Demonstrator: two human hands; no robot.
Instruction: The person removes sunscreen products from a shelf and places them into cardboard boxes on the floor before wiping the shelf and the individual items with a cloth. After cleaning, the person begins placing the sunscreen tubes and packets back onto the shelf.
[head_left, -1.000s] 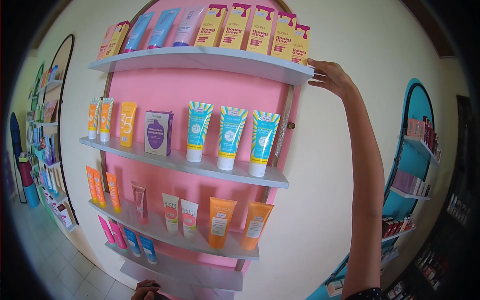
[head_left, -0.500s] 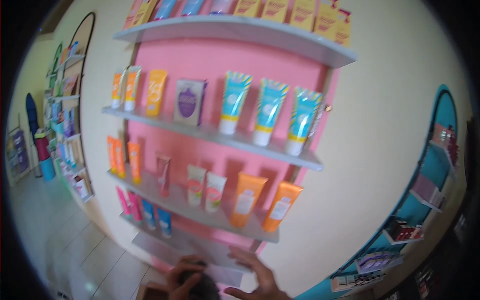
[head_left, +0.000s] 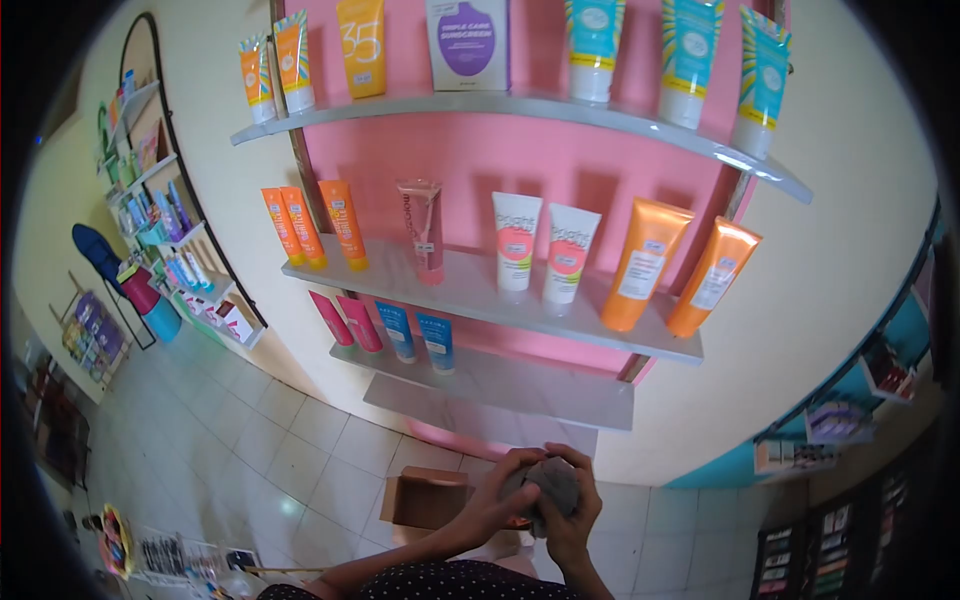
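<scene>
Low in the view, my left hand (head_left: pixel 497 505) and my right hand (head_left: pixel 582 497) come together around a crumpled grey cloth (head_left: pixel 556 486). Fingers of both hands are closed on it. A small bit of orange shows just under my left hand; I cannot make out what it is. Below and behind my hands, an open cardboard box (head_left: pixel 425 500) is on the tiled floor, partly hidden by my left forearm. Nearest above them is a bare grey lower shelf (head_left: pixel 480 405).
Pink-backed wall shelves hold a sunscreen box (head_left: pixel 468 45), turquoise tubes (head_left: pixel 690 60), large orange tubes (head_left: pixel 648 265), white tubes (head_left: pixel 517 245), a pink tube (head_left: pixel 420 230) and blue tubes (head_left: pixel 436 343). Other stocked shelves (head_left: pixel 185 240) stand left. A dark display rack (head_left: pixel 830 540) is at lower right.
The view has tipped downward, so the shelves sit higher and more floor shows. My right hand, earlier spread apart from the dark bundle in my left, now grips the cloth too.
</scene>
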